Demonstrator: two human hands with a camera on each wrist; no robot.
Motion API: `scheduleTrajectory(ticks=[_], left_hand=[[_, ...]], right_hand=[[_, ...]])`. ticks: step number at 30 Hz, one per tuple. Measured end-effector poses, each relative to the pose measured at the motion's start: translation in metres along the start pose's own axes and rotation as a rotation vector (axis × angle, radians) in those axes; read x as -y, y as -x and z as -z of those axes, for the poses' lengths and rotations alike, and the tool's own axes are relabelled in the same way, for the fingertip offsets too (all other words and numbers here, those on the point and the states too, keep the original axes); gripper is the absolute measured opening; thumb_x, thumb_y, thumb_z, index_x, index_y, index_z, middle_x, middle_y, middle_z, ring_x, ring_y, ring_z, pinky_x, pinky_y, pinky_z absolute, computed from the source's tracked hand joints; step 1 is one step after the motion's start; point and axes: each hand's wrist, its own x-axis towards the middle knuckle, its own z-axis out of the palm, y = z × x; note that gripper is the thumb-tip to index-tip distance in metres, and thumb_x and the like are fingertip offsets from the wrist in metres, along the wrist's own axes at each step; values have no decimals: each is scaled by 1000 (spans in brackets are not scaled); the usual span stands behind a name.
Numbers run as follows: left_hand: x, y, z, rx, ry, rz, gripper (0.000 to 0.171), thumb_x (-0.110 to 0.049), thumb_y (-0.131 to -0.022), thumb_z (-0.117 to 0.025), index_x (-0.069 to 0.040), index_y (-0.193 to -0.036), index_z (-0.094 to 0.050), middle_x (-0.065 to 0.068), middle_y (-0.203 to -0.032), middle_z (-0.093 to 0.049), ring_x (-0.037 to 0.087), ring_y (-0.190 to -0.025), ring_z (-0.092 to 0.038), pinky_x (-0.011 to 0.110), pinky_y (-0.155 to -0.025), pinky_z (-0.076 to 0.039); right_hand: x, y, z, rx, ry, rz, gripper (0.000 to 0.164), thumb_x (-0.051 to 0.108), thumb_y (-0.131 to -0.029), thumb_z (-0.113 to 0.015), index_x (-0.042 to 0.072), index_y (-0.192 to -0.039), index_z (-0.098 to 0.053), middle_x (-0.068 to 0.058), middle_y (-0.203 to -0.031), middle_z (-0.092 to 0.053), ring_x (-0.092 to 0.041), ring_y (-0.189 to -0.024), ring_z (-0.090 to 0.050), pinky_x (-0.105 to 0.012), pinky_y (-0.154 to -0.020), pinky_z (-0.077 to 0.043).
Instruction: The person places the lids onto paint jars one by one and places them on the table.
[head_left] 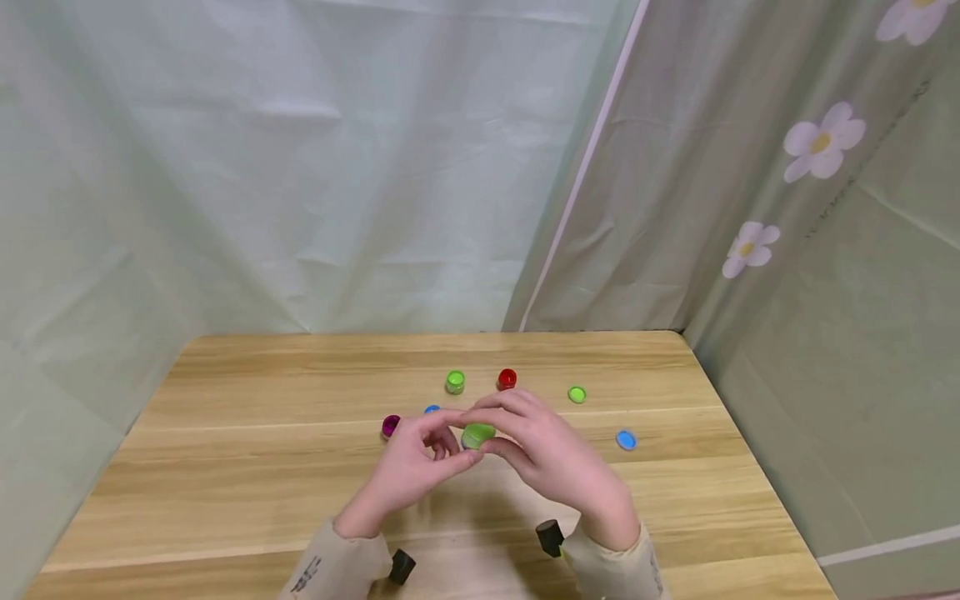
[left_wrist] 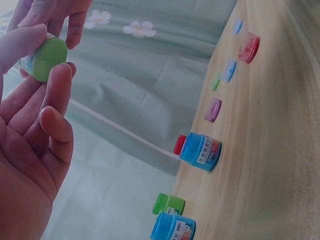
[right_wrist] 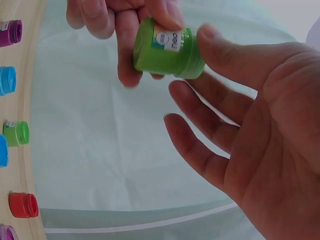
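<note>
1. Above the table, between both hands, is the green jar.
2. Left hand pinches its base end, apparently for steadiness.
3. Right hand grips the opposite end (likely for leverage).

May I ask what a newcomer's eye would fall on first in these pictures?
Most likely the green jar pinched between the hands above the wooden table. Next, perhaps, the white flowers on the curtain at the head view's right, then the red jar standing beyond the hands.
</note>
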Motion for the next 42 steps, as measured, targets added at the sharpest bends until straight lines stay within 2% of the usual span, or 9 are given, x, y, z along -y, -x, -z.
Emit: scheduleTrajectory(ticks=[5, 9, 14, 18, 22, 28, 32, 42], left_hand=[[1, 0, -2, -11, -4, 12, 35, -17, -91, -89, -19, -124, -78, -4, -76, -69, 12, -64, -59, 24, -57, -46], [1, -1, -2, -2, 7, 10, 34, -14, -90, -89, -17, -122, -78, -3, -76, -68, 11, -64, -58, 24, -56, -46], [1, -2, -1, -1, 12, 7, 33, -11, -90, -89, -15, -121, -78, 0, -76, -69, 11, -64, -58, 23, -57, -45], [1, -2, 0, -17, 13, 9, 34, -12, -89, -89, -16, -121, -78, -1, -79, -70, 13, -67, -61, 24, -58, -48], [0, -2, 1, -19, 20, 3, 36, -12, -90, -88, -15, -124, -78, -4, -83, -72, 14, -66, -62, 24, -59, -48], [1, -1, 2, -10, 15, -8, 32, -10, -92, -85, -15, -123, -77, -1, -78, -71, 13, -65, -61, 25, -58, -48], [1, 0, 2, -9, 8, 0, 32, -12, -92, -86, -17, -123, -78, -1, -78, -70, 13, -64, -59, 25, -58, -47], [0, -1, 1, -9, 5, 10, 33, -14, -91, -87, -19, -122, -79, -2, -81, -70, 15, -67, -61, 26, -60, -49]], right_hand=[[1, 0, -4, -19, 18, -70, 36, 20, -98, -81, 22, -133, -74, 7, -124, -63, -13, -118, -57, -32, -98, -51], [0, -1, -7, -36, 38, -139, 36, 33, -95, -84, 24, -128, -75, 7, -117, -62, -12, -111, -55, -34, -92, -52], [-1, 1, -6, -26, 44, -187, 47, 44, -99, -77, 24, -140, -69, 7, -125, -61, -12, -116, -53, -36, -94, -52], [-3, 2, -2, -31, 22, -124, 38, 29, -107, -68, 24, -145, -66, 6, -141, -58, -16, -129, -52, -39, -104, -50], [-5, 2, 1, -17, 36, -13, 41, 7, -105, -67, 20, -144, -66, 3, -147, -59, -21, -132, -54, -38, -106, -50], [-7, 0, -1, 9, 50, 72, 47, 0, -104, -66, 18, -147, -65, 5, -144, -64, -20, -131, -56, -34, -107, -48], [-6, 0, -1, -3, 58, 62, 45, 3, -103, -69, 19, -145, -67, 5, -139, -66, -19, -127, -57, -33, -105, -49], [-2, 2, -3, -11, 87, -57, 38, 21, -99, -80, 24, -137, -73, 7, -121, -60, -14, -113, -53, -31, -92, -49]])
